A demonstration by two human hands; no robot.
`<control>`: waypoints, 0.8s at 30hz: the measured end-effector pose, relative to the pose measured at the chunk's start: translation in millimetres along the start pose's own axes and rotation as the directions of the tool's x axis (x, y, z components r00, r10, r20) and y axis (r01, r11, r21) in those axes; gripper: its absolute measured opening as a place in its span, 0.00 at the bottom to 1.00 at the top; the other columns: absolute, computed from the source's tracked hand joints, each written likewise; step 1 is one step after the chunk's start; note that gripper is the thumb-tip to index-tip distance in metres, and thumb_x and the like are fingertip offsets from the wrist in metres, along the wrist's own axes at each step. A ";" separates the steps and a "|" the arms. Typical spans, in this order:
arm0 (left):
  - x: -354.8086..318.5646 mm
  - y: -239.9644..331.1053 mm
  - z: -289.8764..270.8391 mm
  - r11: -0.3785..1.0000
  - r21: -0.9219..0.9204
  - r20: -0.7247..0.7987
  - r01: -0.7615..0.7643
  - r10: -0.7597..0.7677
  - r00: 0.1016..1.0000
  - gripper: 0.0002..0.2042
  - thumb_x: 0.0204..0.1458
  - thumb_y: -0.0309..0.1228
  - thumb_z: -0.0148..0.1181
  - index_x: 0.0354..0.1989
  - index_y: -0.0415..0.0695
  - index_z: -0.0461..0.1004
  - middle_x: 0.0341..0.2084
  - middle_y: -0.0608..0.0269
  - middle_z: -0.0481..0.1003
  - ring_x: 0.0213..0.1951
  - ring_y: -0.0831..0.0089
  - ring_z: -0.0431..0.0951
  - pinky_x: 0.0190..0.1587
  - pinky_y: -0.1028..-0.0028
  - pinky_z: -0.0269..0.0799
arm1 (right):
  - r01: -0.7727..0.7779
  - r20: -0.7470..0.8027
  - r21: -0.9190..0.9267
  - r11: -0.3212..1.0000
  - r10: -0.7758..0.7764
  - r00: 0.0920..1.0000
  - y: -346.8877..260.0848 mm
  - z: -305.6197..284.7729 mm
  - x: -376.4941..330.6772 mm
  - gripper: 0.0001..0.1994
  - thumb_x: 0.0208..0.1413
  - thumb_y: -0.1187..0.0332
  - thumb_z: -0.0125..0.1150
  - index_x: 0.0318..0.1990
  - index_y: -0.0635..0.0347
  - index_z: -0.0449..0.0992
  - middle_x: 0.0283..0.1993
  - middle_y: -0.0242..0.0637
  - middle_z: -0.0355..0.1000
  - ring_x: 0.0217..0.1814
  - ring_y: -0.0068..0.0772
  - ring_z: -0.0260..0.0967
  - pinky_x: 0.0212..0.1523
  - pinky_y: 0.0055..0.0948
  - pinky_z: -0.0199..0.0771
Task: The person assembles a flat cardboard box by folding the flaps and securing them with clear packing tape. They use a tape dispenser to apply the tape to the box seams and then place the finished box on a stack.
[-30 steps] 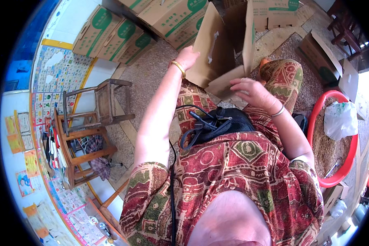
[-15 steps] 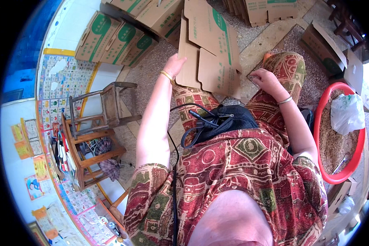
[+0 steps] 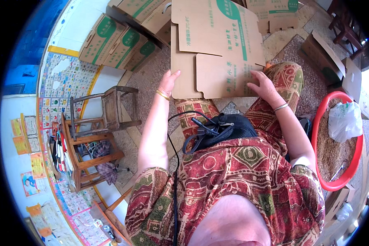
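Note:
A flattened brown cardboard box (image 3: 217, 45) with green print is held up before me, tilted above my lap. Its folded flaps have stepped edges facing me. My left hand (image 3: 168, 84), with a gold bangle at the wrist, grips the box's left edge; the thumb shows and the other fingers are mostly hidden. At the lower right part of the box is my right hand (image 3: 265, 87), a silver bangle on its wrist. Its thumb and fingers are spread apart against the printed side, close to the right edge.
Folded cartons (image 3: 123, 43) lean at the far left, with another stack (image 3: 274, 14) behind. An open carton (image 3: 323, 53) stands far right. A red oval tub (image 3: 314, 143) of brown grain-like material holds a white plastic bag (image 3: 345, 121). A wooden chair (image 3: 106, 108) stands left.
The flattened box has turned more squarely toward me and appears larger. My right hand has gone from beside it, fingers drawn together, to touching it with fingers spread. My left hand stays at its left edge.

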State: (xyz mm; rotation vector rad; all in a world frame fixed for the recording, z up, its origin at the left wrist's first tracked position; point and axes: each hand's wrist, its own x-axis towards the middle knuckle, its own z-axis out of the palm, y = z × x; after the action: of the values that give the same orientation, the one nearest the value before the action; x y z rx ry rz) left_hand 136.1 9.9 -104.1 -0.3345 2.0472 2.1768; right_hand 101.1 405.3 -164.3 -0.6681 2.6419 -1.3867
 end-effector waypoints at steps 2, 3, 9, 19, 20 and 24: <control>-3.0 -0.8 5.4 1.000 -0.003 0.004 -0.026 0.026 1.000 0.17 0.56 0.31 0.53 0.52 0.37 0.68 0.45 0.60 0.74 0.46 0.72 0.74 0.51 0.71 0.69 | 0.072 -0.056 -0.042 0.997 -0.074 0.996 -10.8 2.1 11.2 0.32 0.46 0.61 0.66 0.58 0.62 0.63 0.58 0.53 0.62 0.60 0.51 0.61 0.59 0.38 0.63; -2.9 -1.6 5.8 1.000 -0.006 0.016 -0.028 0.028 0.999 0.17 0.56 0.31 0.53 0.52 0.37 0.68 0.45 0.61 0.74 0.46 0.72 0.74 0.51 0.71 0.68 | 0.098 -0.090 -0.076 0.992 -0.104 0.990 -17.2 5.2 18.4 0.33 0.45 0.61 0.67 0.59 0.62 0.63 0.59 0.53 0.62 0.61 0.52 0.60 0.60 0.38 0.62; -4.1 -1.1 18.2 1.000 -0.004 0.078 -0.017 0.017 0.997 0.17 0.56 0.30 0.54 0.53 0.38 0.69 0.46 0.63 0.73 0.46 0.74 0.73 0.51 0.73 0.68 | 0.162 -0.164 -0.234 0.959 -0.203 0.965 -68.6 29.6 66.9 0.41 0.42 0.53 0.68 0.62 0.61 0.58 0.66 0.54 0.51 0.68 0.56 0.47 0.66 0.46 0.50; -6.2 0.8 28.2 0.999 -0.038 0.167 -0.025 0.031 0.985 0.18 0.55 0.29 0.55 0.54 0.40 0.68 0.48 0.64 0.73 0.49 0.75 0.71 0.55 0.73 0.65 | 0.110 -0.263 -0.320 0.941 -0.200 0.944 -97.7 54.6 104.0 0.41 0.42 0.52 0.68 0.62 0.61 0.56 0.66 0.54 0.49 0.68 0.56 0.45 0.65 0.49 0.46; -6.6 0.6 28.6 0.999 -0.041 0.169 -0.022 0.029 0.985 0.18 0.55 0.29 0.55 0.54 0.40 0.68 0.48 0.65 0.72 0.49 0.75 0.71 0.55 0.73 0.65 | 0.126 -0.268 -0.310 0.942 -0.214 0.939 -96.7 54.4 105.7 0.41 0.42 0.52 0.68 0.62 0.62 0.57 0.66 0.54 0.50 0.68 0.56 0.45 0.65 0.49 0.47; -9.0 3.7 33.2 0.999 -0.054 0.173 -0.004 0.013 0.985 0.19 0.54 0.30 0.56 0.55 0.40 0.67 0.49 0.65 0.72 0.50 0.76 0.71 0.55 0.73 0.64 | 0.110 -0.253 -0.312 0.944 -0.194 0.948 -101.4 52.0 108.6 0.42 0.42 0.52 0.67 0.62 0.63 0.57 0.67 0.52 0.49 0.69 0.55 0.44 0.67 0.45 0.48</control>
State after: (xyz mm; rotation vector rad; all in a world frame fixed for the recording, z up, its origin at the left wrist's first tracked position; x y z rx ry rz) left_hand 141.6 43.2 -96.6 -0.1362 1.9041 2.1840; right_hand 51.6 270.4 -100.0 -0.7738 3.1264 -1.2097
